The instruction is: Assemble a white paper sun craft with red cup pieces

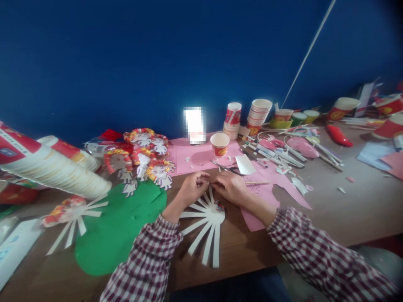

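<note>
Both hands meet at mid-table in the head view: left hand (195,187) with bent fingers, right hand (231,187) just beside it, thumb and fingers drawn together. We see the fingertips gathered at the far end of one strip of a white strip-cut piece (216,218); whether either hand actually grips it, we can't tell. That piece lies on the brown table (315,226) below the hands, its strips fanning out, a small multicoloured patch near its upper right edge. Checked sleeves (146,256) on both arms.

Left of us: green sheet (119,239), another strip-cut piece (67,209) with red-yellow trim, and a tilted cup stack (59,172). Behind the green sheet, we get a cluster of cartoon cutouts (145,159) with red and yellow borders.

Ahead: a pink sheet (189,157) with an upright paper cup (219,144) on it; scissors (234,169) beside a white card (245,164), just beyond the right hand. Pink paper (255,220) with handwriting sits under the right forearm. Farther right we note pens (270,155), a red glossy object (339,136), more cups (343,108). Blue wall (126,54) behind.
</note>
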